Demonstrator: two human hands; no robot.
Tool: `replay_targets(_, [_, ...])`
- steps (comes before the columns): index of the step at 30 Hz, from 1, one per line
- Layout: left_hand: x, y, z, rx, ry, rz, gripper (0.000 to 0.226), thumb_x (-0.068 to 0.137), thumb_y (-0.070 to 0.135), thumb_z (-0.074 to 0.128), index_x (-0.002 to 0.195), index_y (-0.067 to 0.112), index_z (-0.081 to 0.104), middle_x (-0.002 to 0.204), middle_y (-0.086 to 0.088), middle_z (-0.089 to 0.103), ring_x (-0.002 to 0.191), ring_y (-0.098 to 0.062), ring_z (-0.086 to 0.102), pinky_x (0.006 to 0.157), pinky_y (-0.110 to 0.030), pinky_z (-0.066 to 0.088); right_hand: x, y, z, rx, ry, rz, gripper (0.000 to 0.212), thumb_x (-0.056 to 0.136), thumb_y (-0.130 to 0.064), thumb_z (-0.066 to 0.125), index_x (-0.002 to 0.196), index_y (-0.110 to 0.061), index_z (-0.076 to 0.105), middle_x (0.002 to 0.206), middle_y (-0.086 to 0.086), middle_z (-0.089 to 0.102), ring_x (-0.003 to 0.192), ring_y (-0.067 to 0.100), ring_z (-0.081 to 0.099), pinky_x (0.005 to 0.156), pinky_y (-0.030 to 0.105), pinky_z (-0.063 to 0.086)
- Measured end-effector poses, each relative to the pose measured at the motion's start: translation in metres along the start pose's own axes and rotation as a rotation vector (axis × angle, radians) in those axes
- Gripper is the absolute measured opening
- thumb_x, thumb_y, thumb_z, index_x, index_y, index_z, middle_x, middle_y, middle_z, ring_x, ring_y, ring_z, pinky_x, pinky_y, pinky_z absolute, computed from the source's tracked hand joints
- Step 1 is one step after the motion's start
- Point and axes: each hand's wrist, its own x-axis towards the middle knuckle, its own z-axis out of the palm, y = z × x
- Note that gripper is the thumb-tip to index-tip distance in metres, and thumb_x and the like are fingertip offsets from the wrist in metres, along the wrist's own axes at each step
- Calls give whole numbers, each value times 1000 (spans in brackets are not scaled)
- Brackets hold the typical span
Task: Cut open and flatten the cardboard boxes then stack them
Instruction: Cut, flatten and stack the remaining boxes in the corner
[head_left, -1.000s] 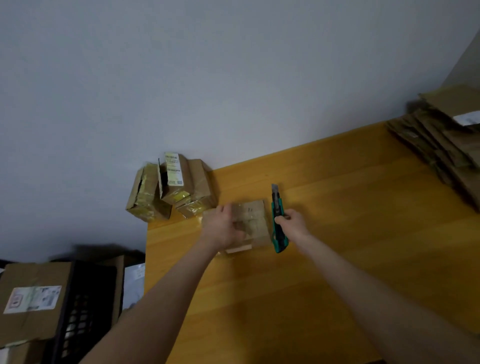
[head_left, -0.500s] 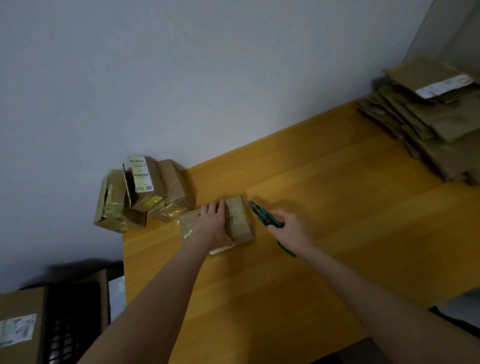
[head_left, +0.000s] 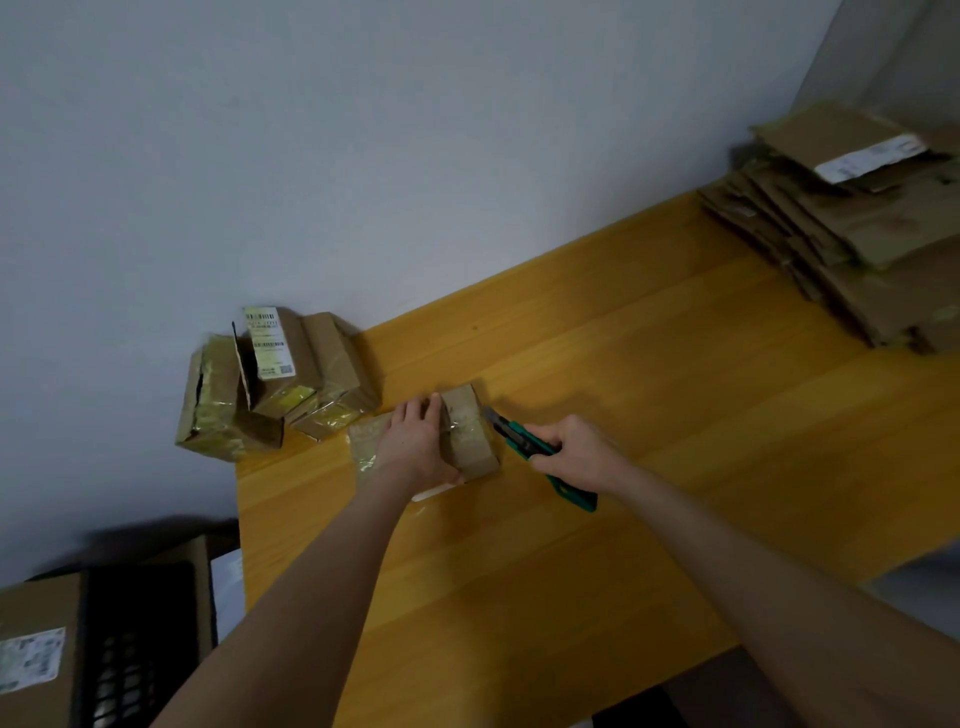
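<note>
One small box (head_left: 470, 439) lies on the table (head_left: 623, 519) near its back left corner, taped shut and not yet cut. On top of it the left hand (head_left: 415, 447) lies flat with fingers straight, pressing down, most likely to keep it from sliding under the blade. Fingers of the right hand (head_left: 576, 452) are curled tight round the green knife (head_left: 527, 441), whose tip points at the box's right end, just beside the tape; that angle suits a slit along the seam. The left fingers sit near the cut line, the main thing in the way. A few uncut boxes (head_left: 280, 379) lean at the wall just left. The flattened stack (head_left: 857, 234) waits well apart, far right. A black crate (head_left: 130, 644) sits below the table's left edge
</note>
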Motion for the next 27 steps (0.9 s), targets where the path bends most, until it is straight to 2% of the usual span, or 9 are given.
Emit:
replay_targets(3, [0, 0, 0, 1, 6, 4, 129, 58, 57, 83, 154, 20, 6, 156, -3, 15, 144, -27, 15, 115, -42, 26, -4, 2, -5, 10, -52, 9, 47, 85, -22, 62, 131, -30, 57, 114, -2, 70, 73, 21, 67, 62, 38, 57])
replay_targets(9, [-1, 0, -3, 15, 6, 3, 128, 58, 59, 82, 154, 19, 7, 155, -4, 15, 142, -28, 16, 116, -43, 25, -10, 13, -20, 131, -162, 24, 45, 80, -19, 65, 125, -25, 63, 106, -1, 72, 80, 19, 68, 73, 38, 57])
replay_targets(11, [-1, 3, -6, -1, 0, -27, 126, 59, 66, 77, 153, 18, 9, 153, -6, 18, 140, -30, 20, 115, -45, 25, -12, 20, -19, 177, -90, 66, 45, 81, -22, 66, 125, -27, 64, 96, 0, 73, 75, 15, 66, 68, 33, 55])
replay_targets(14, [-5, 11, -8, -173, -10, -242, 120, 61, 78, 66, 151, 15, 16, 148, -15, 25, 137, -36, 25, 109, -50, 31, -6, 20, -7, 181, 159, 155, 46, 90, -29, 63, 135, -27, 55, 105, 3, 69, 88, 19, 65, 73, 33, 55])
replay_targets(17, [-10, 10, -3, -245, 14, -336, 106, 71, 73, 63, 149, 17, 18, 147, -18, 25, 135, -37, 28, 104, -51, 36, 10, 7, 12, 26, 141, 204, 48, 95, -32, 57, 141, -23, 46, 114, 5, 66, 95, 23, 64, 73, 35, 56])
replay_targets(21, [-27, -7, 9, -269, 83, -243, 93, 84, 57, 62, 152, 30, 5, 145, -15, 25, 114, -36, 53, 82, -40, 51, 34, -2, 30, -186, 129, 320, 52, 97, -32, 55, 144, -20, 36, 112, 7, 63, 93, 25, 63, 62, 33, 50])
replay_targets(23, [-38, -12, 19, -235, 74, -196, 88, 87, 57, 56, 151, 36, -1, 140, -12, 32, 105, -34, 59, 75, -37, 51, 45, -5, 35, -240, 121, 335, 64, 97, -29, 54, 151, -19, 21, 111, 9, 63, 93, 25, 63, 62, 33, 49])
replay_targets(25, [-47, -11, 28, -223, 44, -205, 82, 90, 59, 48, 150, 35, -3, 134, -10, 38, 104, -33, 58, 76, -40, 53, 52, -10, 34, -299, 115, 328, 74, 97, -26, 53, 153, -18, 5, 118, 12, 60, 101, 27, 60, 69, 35, 50])
replay_targets(27, [-52, -8, 34, -236, 46, -229, 81, 92, 60, 44, 150, 31, -4, 133, -10, 40, 104, -33, 58, 77, -41, 52, 54, -17, 31, -426, 139, 257, 69, 98, -31, 50, 153, -16, 11, 135, 12, 50, 122, 30, 46, 91, 38, 45])
